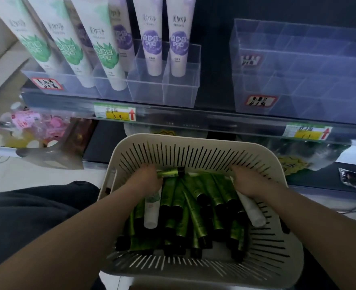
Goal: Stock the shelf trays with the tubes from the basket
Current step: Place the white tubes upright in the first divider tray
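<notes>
While both hands were inside the basket (277,243), the left hand (149,177) gripped one green tube (168,172), fingers curled round its body. Its black cap pointed right, and it was held just above the pile near the far wall. The right hand (251,183) lay palm down at the far right of the basket, over the upper end of one white tube (253,210). Whether its fingers closed on that tube could not be told.

Basket contents:
- A pile of green tubes (193,208) with black caps, overlapping. There were well over a dozen, and an exact count was not possible.
- Two white tubes in total. The second white tube (152,212) carried green print and lay on the pile just below the left hand.

Above the basket, the shelf (214,120) carried two clear divided trays:
- The left tray (179,95) held tubes standing cap down. Three were green-print tubes (68,45) and two were purple-print tubes (153,42) in the front row. At least one more purple-print tube (121,38) stood behind them.
- The right tray (298,84) stood well apart from the left tray.

There were three red-bordered labels (47,83), one on the left tray and two on the right tray. Two yellow price tags (115,114) with red arrows were fixed to the shelf edge, one below each tray
</notes>
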{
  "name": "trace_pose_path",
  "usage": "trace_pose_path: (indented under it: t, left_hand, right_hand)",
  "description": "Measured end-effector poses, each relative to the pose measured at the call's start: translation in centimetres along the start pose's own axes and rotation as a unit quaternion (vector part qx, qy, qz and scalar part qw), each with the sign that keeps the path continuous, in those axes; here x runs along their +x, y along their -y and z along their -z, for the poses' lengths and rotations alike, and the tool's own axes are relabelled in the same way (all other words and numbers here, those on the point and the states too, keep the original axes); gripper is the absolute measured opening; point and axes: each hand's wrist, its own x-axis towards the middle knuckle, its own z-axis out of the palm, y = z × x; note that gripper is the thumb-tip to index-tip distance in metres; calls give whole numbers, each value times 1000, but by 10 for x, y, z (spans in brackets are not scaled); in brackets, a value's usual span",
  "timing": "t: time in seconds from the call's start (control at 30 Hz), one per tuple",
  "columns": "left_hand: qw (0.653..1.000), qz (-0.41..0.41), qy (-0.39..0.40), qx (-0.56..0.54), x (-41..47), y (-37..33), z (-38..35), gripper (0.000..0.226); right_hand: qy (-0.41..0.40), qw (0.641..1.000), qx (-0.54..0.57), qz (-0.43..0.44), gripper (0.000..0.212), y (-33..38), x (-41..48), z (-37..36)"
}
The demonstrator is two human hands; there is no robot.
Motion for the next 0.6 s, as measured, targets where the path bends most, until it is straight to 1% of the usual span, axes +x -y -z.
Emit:
trace_pose_path:
  t: [0.33,0.43,0.5,0.6]
  left_hand:
    - [999,43,5,-9,26,5,-21,54]
    - [998,55,5,-16,29,5,-24,65]
    - [998,60,11,-15,28,4,-26,71]
    - [998,59,9,-10,26,3,-26,71]
  right_hand:
    - [108,992,-58,-11,28,-9,28,-11]
    - [124,989,-80,-11,30,-8,34,-12]
    - [130,988,-88,-11,28,-8,36,-12]
    - [131,987,-88,-10,24,-8,34,-10]
